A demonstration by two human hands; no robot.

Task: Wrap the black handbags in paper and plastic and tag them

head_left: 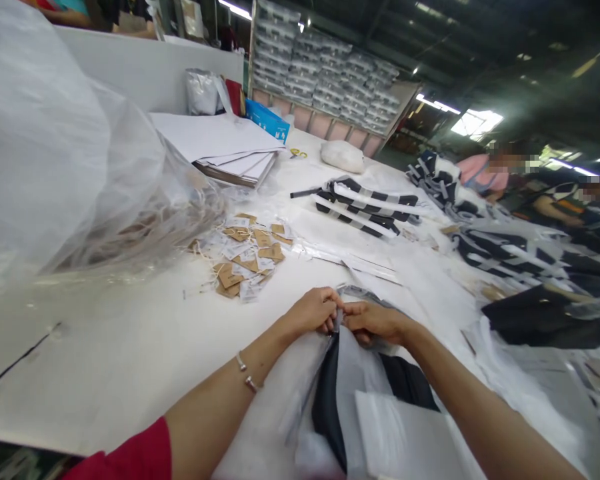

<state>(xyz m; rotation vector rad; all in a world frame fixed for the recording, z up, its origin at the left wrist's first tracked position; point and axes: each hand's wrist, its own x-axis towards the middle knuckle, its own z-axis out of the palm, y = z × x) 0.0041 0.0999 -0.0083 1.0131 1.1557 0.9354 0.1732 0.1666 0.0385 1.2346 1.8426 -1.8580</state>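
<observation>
Busy spot, near side of white table [130, 360]! Left hand [316, 311] closed, pinching grey strip [338, 321]; right hand [377, 321] met it there, fingers bent against strip, firm grip or not, couldn't tell from where I stood. Strip topped black-and-grey item [327, 393], near, right of middle, under both hands. Brown tags [273, 252] lay scattered farther left; striped bundle [365, 200] sat far, beyond right hand.

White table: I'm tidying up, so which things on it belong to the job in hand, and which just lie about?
Likely the job: black-and-grey piece; left hand and right hand at its far end.
Likely lying about: yellow-handled scissors; paper stack; blue box; brown tags (untouched, link unclear).
</observation>
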